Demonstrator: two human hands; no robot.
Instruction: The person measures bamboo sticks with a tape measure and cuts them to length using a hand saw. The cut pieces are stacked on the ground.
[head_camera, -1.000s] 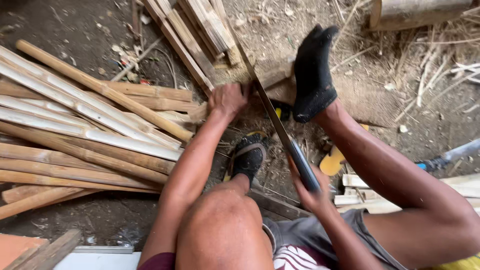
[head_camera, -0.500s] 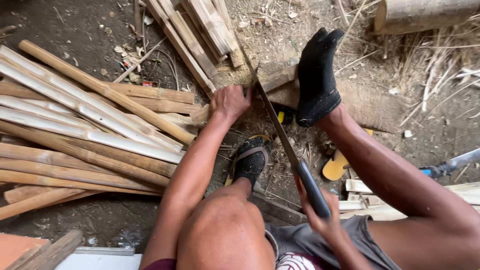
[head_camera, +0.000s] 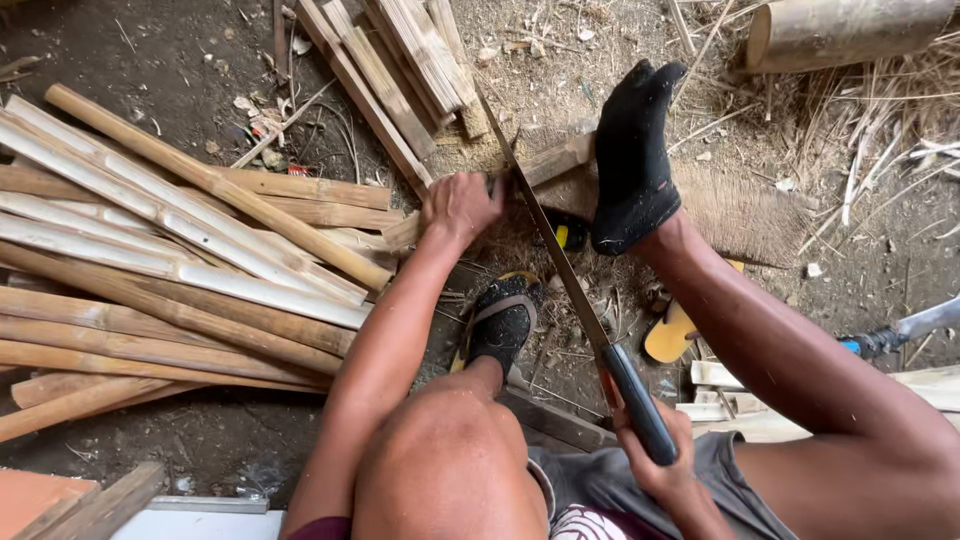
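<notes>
Beside the wood block (head_camera: 640, 195) on the dirt floor, the left hand (head_camera: 458, 207) presses down on a bamboo strip (head_camera: 545, 160) that lies across the block, fingers wrapped over the strip just left of the saw blade. A hand saw (head_camera: 560, 275) runs slantwise from the strip back toward the person's lap, its blade set against the strip close to the block's near edge. The right hand (head_camera: 660, 460) is closed tight round the saw's dark handle (head_camera: 638, 415), well apart from the left hand. A foot in a black sock (head_camera: 632, 165) bears on the block's right part, pinning the strip there. Below the block, the other foot (head_camera: 500, 320), also in a black sock, rests in a yellow sandal. Left of the block lies a heap of split bamboo slats (head_camera: 180, 270), pale and brown, and more slats (head_camera: 400, 60) fan out above it. A second yellow sandal (head_camera: 672, 335) lies below and right of the block.
</notes>
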